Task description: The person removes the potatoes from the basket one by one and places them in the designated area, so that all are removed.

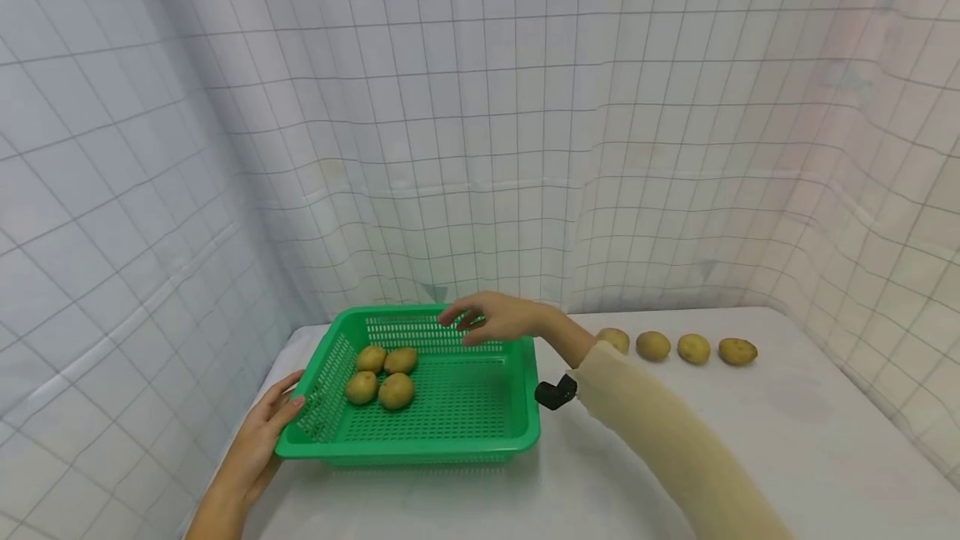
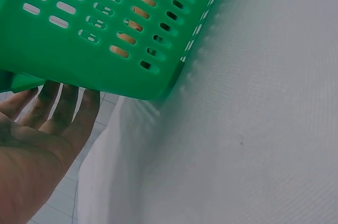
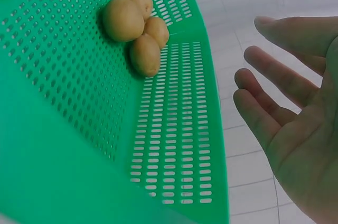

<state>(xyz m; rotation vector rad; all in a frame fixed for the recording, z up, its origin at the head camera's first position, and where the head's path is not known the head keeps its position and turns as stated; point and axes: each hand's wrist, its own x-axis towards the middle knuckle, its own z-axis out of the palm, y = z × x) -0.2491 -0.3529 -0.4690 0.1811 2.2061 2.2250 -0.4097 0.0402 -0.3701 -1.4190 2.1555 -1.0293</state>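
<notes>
A green plastic basket (image 1: 457,445) with slotted walls stands on the white-covered table. Several potatoes (image 1: 396,391) lie together in its left half; the right wrist view shows the same potatoes (image 3: 123,19) against the slotted wall. My left hand (image 1: 258,432) grips the basket's left rim, thumb over the top edge. From the left wrist view, its fingers (image 2: 79,113) reach up against the underside of the rim. Over the basket's far right part hovers my right hand (image 1: 495,317), fingers loosely bent and holding nothing. In the right wrist view, the palm and fingers (image 3: 277,78) are bare.
To the right of the basket, several more potatoes (image 1: 693,348) sit in a row near the table's back edge, the leftmost partly behind the right forearm. A black wrist device (image 1: 557,392) is at the right sleeve. White grid-lined curtains (image 1: 480,148) enclose the table (image 1: 787,432).
</notes>
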